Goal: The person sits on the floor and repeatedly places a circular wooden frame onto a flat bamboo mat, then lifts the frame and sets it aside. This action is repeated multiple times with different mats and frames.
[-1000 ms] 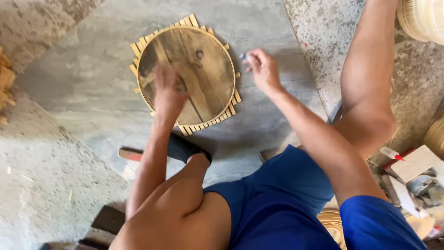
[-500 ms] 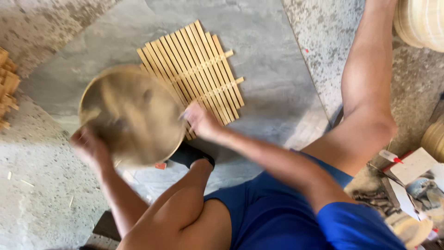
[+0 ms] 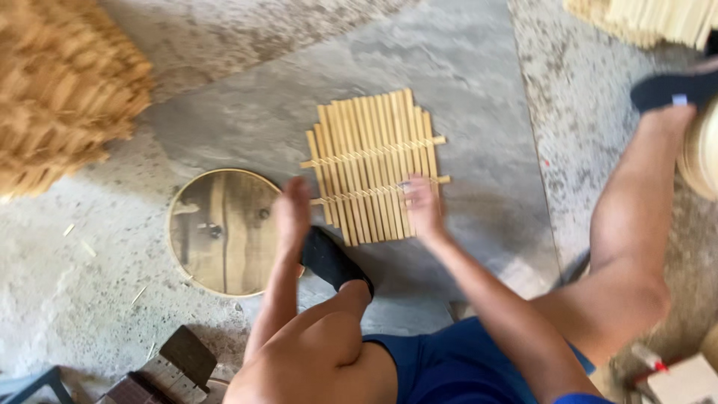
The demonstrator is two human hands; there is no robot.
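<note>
A mat of bamboo slats (image 3: 374, 161), tied by two cross strips, lies flat on the grey stone floor. My right hand (image 3: 421, 207) rests on its lower right part, fingers spread. Blurred by motion, my left hand (image 3: 293, 212) hovers at the mat's lower left edge and holds nothing. A round wooden disc (image 3: 221, 228) with a pale rim lies flat on the floor just left of my left hand.
A heap of tan woven pieces (image 3: 63, 90) fills the upper left. Pale bamboo strips (image 3: 651, 19) lie at the top right. My legs, in blue shorts and dark footwear (image 3: 333, 262), flank the mat. A dark wooden tool (image 3: 161, 370) sits at the bottom left.
The round disc, held up in both hands half a second ago, now lies on the floor left of the mat. Both hands have let go and moved onto the mat's lower edge.
</note>
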